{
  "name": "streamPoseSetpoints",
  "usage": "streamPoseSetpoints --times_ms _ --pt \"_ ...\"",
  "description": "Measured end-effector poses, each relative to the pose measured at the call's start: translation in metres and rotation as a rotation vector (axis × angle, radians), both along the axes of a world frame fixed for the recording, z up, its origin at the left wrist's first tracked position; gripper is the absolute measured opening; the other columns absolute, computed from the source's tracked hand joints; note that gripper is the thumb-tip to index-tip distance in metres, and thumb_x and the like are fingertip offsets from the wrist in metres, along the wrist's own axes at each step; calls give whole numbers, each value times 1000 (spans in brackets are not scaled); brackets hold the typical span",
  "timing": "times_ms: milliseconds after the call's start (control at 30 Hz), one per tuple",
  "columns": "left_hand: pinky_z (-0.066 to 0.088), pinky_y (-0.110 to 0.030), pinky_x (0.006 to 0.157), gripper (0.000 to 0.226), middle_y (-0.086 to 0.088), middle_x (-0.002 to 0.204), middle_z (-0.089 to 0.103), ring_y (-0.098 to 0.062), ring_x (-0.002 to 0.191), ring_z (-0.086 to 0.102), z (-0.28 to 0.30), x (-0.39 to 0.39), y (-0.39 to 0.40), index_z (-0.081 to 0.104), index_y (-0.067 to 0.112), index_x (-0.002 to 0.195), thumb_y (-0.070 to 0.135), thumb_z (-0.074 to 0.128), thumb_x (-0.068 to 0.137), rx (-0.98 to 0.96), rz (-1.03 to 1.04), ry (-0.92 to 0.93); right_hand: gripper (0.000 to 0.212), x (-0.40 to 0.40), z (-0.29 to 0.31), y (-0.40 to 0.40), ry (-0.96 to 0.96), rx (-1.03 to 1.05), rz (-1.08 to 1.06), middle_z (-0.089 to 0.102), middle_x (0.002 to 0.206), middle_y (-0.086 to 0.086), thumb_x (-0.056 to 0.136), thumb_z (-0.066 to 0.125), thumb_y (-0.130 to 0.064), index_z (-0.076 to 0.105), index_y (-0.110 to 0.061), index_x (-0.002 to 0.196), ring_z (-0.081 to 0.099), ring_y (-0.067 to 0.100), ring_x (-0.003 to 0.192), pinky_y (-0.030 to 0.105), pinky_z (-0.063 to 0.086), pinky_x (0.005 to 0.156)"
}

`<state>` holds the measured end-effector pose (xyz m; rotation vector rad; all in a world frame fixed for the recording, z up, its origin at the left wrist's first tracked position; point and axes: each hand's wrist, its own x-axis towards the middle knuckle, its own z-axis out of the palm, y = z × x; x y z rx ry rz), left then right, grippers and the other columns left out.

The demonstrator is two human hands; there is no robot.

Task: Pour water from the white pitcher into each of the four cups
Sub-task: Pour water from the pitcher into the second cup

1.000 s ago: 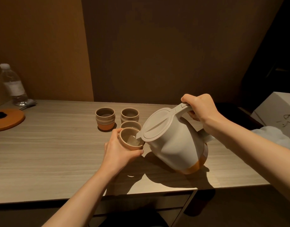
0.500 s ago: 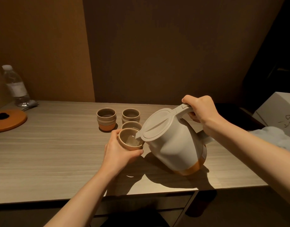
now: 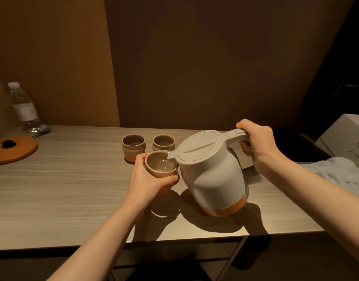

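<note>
My right hand [image 3: 255,146] grips the handle of the white pitcher [image 3: 213,175], which has an orange base and is tilted left with its spout over a cup. My left hand [image 3: 148,179] holds that beige cup [image 3: 161,166] raised off the table, and water shows inside it. Two more cups stand behind on the table: one at the left [image 3: 133,147] with an orange foot, one at the right [image 3: 163,142]. A fourth cup seen earlier behind the held one is now hidden by it.
A wooden table [image 3: 63,179] runs across the view, its front edge near me. At the far left stand a clear water bottle [image 3: 24,108] and an orange round lid [image 3: 13,150]. A white cloth [image 3: 340,173] and a white box [image 3: 345,134] lie at the right.
The held cup has risen slightly and now covers the cup behind it. The pitcher stays tilted with its spout at the cup, and more water shows in the cup.
</note>
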<state>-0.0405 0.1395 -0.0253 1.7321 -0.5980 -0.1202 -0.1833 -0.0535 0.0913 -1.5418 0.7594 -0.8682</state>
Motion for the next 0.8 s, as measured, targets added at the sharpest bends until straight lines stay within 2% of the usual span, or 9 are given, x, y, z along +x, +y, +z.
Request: streamPoseSetpoints --times_ms 200,400,500,600,700,800 --pt "44 -19 80 89 17 109 54 -5 105 52 11 1 -2 46 29 124 26 95 51 -40 6 21 34 -3 0 -2 -66 36 -33 40 39 -6 82 59 -24 47 -14 52 33 6 35 17 27 38" --pt "49 -29 90 90 20 108 54 -6 107 54 21 5 -2 46 27 126 29 95 50 -45 23 7 38 -3 1 -2 -96 49 -55 39 40 -5 82 59 -26 46 -16 47 31 9 38 23 25 42" --pt "52 -36 92 93 16 111 55 -8 108 54 24 7 -2 46 27 127 31 95 48 -50 44 1 43 -3 1 -2 -113 67 -55 40 39 -6 81 59 -28 47 -20 41 31 9 38 25 25 45" --pt "51 -33 92 92 9 118 55 -11 111 53 27 11 -1 46 26 128 31 95 50 -60 62 -11 45 -2 2 -3 -127 82 -50 43 40 -6 81 59 -29 48 -20 38 33 8 38 26 26 46" --pt "49 -29 87 91 11 116 53 -10 109 51 30 17 2 45 28 126 31 94 51 -65 79 -14 37 -1 1 -4 -143 78 -53 49 50 -1 80 59 -31 51 -20 46 40 12 49 26 29 49" --pt "50 -31 87 90 11 114 53 -11 108 52 31 24 4 44 29 125 31 94 51 -60 94 -1 39 1 3 -4 -156 85 -61 50 45 -6 82 59 -30 51 -21 45 41 11 48 25 31 49"
